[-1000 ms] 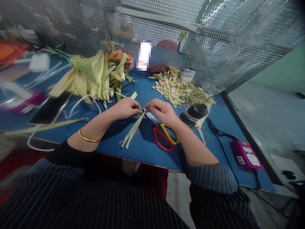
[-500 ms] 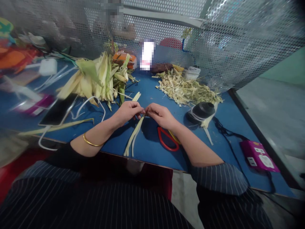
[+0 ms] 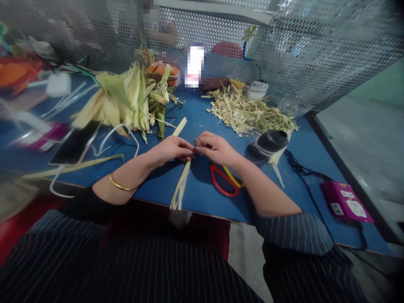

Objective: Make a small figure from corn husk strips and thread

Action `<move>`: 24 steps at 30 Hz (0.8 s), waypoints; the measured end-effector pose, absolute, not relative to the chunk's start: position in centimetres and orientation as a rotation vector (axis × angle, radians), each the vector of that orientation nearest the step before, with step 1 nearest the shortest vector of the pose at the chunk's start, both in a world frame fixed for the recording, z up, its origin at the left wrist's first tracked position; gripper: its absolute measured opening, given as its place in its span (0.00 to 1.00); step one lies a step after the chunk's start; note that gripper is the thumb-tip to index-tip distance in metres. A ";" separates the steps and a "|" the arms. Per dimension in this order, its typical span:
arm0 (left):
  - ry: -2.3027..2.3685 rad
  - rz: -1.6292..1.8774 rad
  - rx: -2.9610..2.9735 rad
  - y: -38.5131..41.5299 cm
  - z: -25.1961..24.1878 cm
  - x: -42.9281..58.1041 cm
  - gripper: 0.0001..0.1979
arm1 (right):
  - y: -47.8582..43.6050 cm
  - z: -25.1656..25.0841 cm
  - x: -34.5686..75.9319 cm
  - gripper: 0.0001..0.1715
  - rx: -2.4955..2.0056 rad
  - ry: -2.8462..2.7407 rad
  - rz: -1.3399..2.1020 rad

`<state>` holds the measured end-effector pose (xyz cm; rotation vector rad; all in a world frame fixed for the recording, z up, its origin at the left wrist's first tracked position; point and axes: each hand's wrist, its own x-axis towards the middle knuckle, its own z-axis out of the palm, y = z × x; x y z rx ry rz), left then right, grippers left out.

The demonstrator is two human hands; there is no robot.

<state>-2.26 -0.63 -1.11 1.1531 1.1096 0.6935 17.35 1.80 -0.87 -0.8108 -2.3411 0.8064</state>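
A folded strip of pale corn husk (image 3: 180, 185) runs from the table's front edge up under my left hand (image 3: 168, 150), and its far end sticks out beyond the fingers. My left thumb and fingers are closed on this strip. Fingertip to fingertip with it, my right hand (image 3: 217, 148) is pinched closed; whatever lies between its fingers is too small to make out. Below my right wrist lie scissors with red and yellow handles (image 3: 224, 181), their blades hidden. A black cone of thread (image 3: 268, 144) leans just right of my right forearm.
Whole corn husks (image 3: 126, 99) are heaped at the left, shredded husk (image 3: 249, 111) at the back right. A dark phone (image 3: 75, 143) with a white cable lies left. A magenta box (image 3: 346, 200) with black cord sits far right. Perforated metal mesh (image 3: 221, 29) closes off the back.
Both hands stay together at the strip, with a slight shift of the fingers. The strip's lower end has swung a little to the right. The whole view has shifted slightly.
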 end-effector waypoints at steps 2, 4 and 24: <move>1.110 0.683 1.156 -0.6 -1.1 -2.2 0.09 | 1.8 -0.9 17.3 0.10 -0.828 -2.330 0.842; 1.109 0.677 1.209 -0.7 -1.1 -2.1 0.08 | 1.7 -1.1 17.0 0.10 -0.829 -2.288 0.903; 1.063 0.733 1.464 -0.2 -2.1 -1.7 0.04 | 2.1 -2.0 17.3 0.05 -1.005 -2.335 0.633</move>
